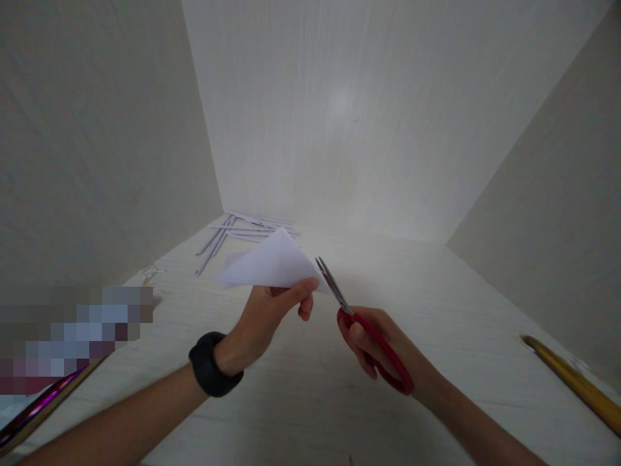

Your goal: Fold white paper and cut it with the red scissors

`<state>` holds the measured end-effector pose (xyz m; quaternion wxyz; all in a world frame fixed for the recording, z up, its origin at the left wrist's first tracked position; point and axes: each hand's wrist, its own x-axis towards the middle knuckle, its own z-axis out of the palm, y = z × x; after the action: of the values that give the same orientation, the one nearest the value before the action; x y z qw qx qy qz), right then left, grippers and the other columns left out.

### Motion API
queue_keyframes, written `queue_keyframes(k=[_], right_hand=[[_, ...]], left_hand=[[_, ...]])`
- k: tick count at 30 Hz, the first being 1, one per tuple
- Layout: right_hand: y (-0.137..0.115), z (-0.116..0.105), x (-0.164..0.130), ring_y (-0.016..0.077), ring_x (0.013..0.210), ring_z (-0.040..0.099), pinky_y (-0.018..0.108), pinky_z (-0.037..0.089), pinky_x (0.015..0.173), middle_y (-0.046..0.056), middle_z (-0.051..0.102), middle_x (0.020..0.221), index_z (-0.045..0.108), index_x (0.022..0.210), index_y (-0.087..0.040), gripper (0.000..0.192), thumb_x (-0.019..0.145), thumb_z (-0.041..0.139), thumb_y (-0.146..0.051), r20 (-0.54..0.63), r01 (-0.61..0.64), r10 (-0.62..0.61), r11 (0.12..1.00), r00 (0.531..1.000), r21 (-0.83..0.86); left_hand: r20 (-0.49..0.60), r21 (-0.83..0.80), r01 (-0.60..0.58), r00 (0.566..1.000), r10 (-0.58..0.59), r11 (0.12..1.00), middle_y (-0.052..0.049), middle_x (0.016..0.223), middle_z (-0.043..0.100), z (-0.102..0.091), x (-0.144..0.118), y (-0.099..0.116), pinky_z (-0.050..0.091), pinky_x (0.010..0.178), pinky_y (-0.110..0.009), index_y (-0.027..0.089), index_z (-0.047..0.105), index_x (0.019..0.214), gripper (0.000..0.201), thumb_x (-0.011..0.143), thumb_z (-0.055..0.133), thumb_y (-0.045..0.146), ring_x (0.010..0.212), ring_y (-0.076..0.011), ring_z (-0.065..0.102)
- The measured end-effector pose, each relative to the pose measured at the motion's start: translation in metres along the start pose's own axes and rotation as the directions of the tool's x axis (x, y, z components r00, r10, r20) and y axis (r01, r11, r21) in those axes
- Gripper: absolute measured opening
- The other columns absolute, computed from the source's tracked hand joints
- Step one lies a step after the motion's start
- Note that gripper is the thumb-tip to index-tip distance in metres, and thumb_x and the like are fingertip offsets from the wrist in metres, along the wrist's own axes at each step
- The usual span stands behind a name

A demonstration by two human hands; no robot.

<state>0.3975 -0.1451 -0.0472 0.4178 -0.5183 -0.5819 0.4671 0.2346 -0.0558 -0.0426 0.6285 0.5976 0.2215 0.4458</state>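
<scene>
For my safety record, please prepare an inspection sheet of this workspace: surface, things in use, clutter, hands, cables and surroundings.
Surface: pale table, faintly streaked.
Things in use: folded white paper; red-handled scissors, tips slightly apart, near the paper's right end.
Clutter: thin white sticks, loosely piled at far left; long gold-coloured object at right, identity unclear; lower left partly blurred.
Hands: left hand holds the paper, black wristband on that wrist; right hand holds the scissors.
Cables: nothing seen.
Surroundings: pale walls at left, back and right.
</scene>
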Motion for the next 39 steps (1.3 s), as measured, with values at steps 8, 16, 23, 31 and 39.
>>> queue_keyframes(k=[8, 16, 23, 31, 39], right_hand=[[-0.001, -0.002, -0.002, 0.0056, 0.032, 0.032, 0.018, 0.022, 0.033, -0.007, 0.038, 0.041, 0.043, 0.061, -0.019, 0.059, 0.073, 0.048, -0.077, 0.083, 0.098, -0.105, 0.992, 0.991, 0.083], [0.001, -0.003, -0.002, 0.0051, 0.032, 0.034, 0.018, 0.024, 0.033, -0.007, 0.040, 0.044, 0.042, 0.061, -0.019, 0.058, 0.071, 0.053, -0.075, 0.079, -0.012, 0.008, 0.999, 0.997, 0.045], [0.003, -0.004, -0.001, 0.0051, 0.032, 0.034, 0.017, 0.023, 0.033, -0.008, 0.039, 0.043, 0.042, 0.061, -0.019, 0.060, 0.070, 0.051, -0.077, 0.109, -0.001, -0.003, 0.999, 0.994, 0.045], [0.003, -0.003, 0.002, 0.0056, 0.032, 0.035, 0.018, 0.026, 0.033, -0.007, 0.040, 0.044, 0.046, 0.063, -0.018, 0.061, 0.071, 0.049, -0.078, 0.102, 0.004, -0.006, 1.000, 0.995, 0.019], [0.009, -0.001, 0.002, 0.0061, 0.032, 0.034, 0.018, 0.027, 0.033, -0.008, 0.040, 0.044, 0.054, 0.073, -0.017, 0.058, 0.074, 0.049, -0.074, 0.098, 0.005, -0.009, 0.999, 0.995, 0.036]], left_hand=[[-0.108, -0.191, -0.003, 0.994, -0.018, 0.982, 0.007, 0.048, 0.043, 0.002, 0.006, 0.005, 0.034, 0.047, -0.021, 0.017, 0.047, 0.055, 0.029, 0.077, 0.066, 0.020, 0.047, -0.0064, 0.040], [-0.027, -0.214, 0.028, 0.999, -0.034, 0.977, 0.007, 0.048, 0.042, 0.001, 0.006, 0.004, 0.034, 0.047, -0.020, 0.017, 0.048, 0.054, 0.030, 0.078, 0.066, 0.020, 0.047, -0.0061, 0.039], [0.065, -0.172, 0.111, 0.993, -0.102, 0.979, 0.006, 0.046, 0.042, 0.003, 0.004, 0.005, 0.035, 0.047, -0.022, 0.017, 0.047, 0.051, 0.033, 0.077, 0.066, 0.023, 0.045, -0.0062, 0.039], [0.167, -0.060, 0.128, 0.979, -0.116, 0.990, 0.005, 0.045, 0.045, 0.001, 0.001, -0.001, 0.035, 0.046, -0.023, 0.018, 0.051, 0.052, 0.031, 0.078, 0.066, 0.027, 0.044, -0.0082, 0.041], [0.189, 0.028, 0.120, 0.974, -0.123, 0.992, 0.003, 0.046, 0.048, 0.000, 0.001, -0.001, 0.036, 0.049, -0.024, 0.017, 0.051, 0.047, 0.037, 0.080, 0.064, 0.029, 0.047, -0.0095, 0.045]])
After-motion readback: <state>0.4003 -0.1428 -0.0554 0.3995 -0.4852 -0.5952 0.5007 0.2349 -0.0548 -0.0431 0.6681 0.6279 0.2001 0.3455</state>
